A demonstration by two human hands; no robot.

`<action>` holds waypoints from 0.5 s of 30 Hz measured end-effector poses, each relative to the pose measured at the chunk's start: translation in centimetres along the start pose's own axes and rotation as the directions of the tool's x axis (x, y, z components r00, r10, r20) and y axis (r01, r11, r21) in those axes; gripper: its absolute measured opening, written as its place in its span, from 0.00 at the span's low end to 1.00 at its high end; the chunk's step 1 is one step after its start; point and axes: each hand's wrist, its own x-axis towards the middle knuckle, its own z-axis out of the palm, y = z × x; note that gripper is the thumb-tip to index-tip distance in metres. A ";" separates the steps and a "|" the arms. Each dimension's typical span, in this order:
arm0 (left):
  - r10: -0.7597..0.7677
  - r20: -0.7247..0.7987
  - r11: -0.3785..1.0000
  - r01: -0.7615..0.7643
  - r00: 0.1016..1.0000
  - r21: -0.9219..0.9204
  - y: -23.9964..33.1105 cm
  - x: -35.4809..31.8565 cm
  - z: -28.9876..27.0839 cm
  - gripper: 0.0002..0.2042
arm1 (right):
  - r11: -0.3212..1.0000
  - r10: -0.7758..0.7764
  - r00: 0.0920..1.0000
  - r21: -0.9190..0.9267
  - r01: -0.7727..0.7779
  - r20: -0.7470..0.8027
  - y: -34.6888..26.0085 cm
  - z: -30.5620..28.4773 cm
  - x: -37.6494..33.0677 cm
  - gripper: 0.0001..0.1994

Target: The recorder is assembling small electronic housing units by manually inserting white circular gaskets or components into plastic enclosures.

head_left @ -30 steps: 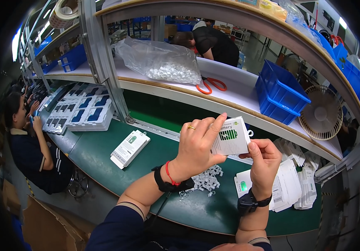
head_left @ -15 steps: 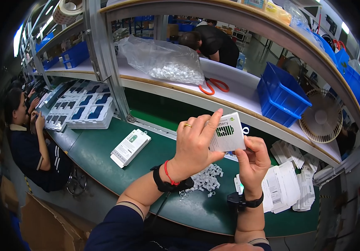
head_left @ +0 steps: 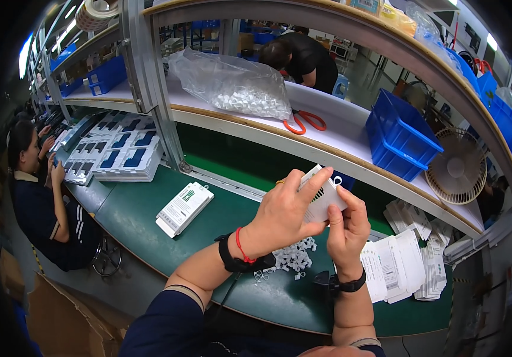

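Observation:
Above the green bench, my left hand (head_left: 285,205) and my right hand (head_left: 348,232) both grip a small flat white box (head_left: 320,209) with green print. My left fingers and thumb cover much of its left side and front. Pressed along its right edge are the right thumb and fingers. A small white hanging loop (head_left: 337,180) sticks out at the box's upper right, beside my right index finger. Below my hands, a heap of small white plastic hooks (head_left: 293,259) lies on the bench. To the left is a neat stack of similar white boxes (head_left: 185,205).
Flattened white cartons (head_left: 395,268) lie on the right of the green bench (head_left: 131,208). A shelf ahead bears a bag of white hooks (head_left: 238,89), red-handled scissors (head_left: 306,123), blue bins (head_left: 398,134) and a fan (head_left: 456,166). Stacked trays (head_left: 128,157) and a seated co-worker (head_left: 41,190) are at left.
My hands have tilted the box, so its printed front now shows narrower and less fully. My right hand has moved slightly left and down, closer to my left hand.

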 end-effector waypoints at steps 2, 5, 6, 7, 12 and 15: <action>0.031 -0.053 0.999 -0.032 0.998 -0.034 -0.4 -0.2 0.6 0.41 | 1.000 0.005 1.000 0.019 -0.005 -0.010 -0.1 0.0 0.0 0.15; 0.013 -0.051 0.999 -0.015 0.999 -0.046 -0.6 -0.5 0.8 0.39 | 0.998 -0.024 1.000 -0.049 0.024 0.006 -0.3 0.0 0.0 0.14; 0.014 -0.050 0.999 -0.017 0.999 -0.048 -0.6 -0.4 0.9 0.39 | 0.998 -0.041 0.999 -0.046 0.041 -0.001 -0.2 0.0 0.1 0.14; 0.022 -0.060 0.999 -0.024 0.998 -0.041 -0.6 -0.4 1.1 0.40 | 0.997 -0.058 0.998 -0.043 0.057 -0.009 -0.2 0.0 0.1 0.14; 0.019 -0.065 0.999 -0.021 0.998 -0.035 -0.5 -0.5 1.1 0.40 | 0.997 -0.049 0.999 -0.066 0.048 -0.013 -0.3 -0.1 0.2 0.14; 0.006 -0.051 0.999 -0.008 0.999 -0.049 -0.6 -0.2 0.7 0.42 | 0.995 0.011 1.000 -0.099 -0.009 0.015 -1.2 -0.2 0.8 0.16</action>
